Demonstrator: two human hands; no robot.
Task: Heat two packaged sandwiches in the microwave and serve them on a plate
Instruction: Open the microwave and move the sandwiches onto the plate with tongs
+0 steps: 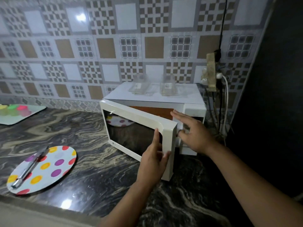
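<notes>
A white microwave (164, 99) stands on the dark marbled counter (91, 122). Its door (136, 118) is partly swung out. My left hand (155, 163) grips the door's free edge near the bottom. With fingers spread, my right hand (191, 131) rests flat against the control panel beside the door. Through the door glass a dotted plate (119, 122) shows inside the oven. A second polka-dot plate (44, 169) lies on the counter at the left with metal tongs (29, 169) across it. Two clear plastic packages (139, 86) (168, 87) sit on top of the microwave, blurred.
A tray with coloured cups (14, 113) sits at the far left against the tiled wall. A power strip with plugs and cables (213, 74) hangs to the right of the microwave. A dark wall (270, 95) closes the right side.
</notes>
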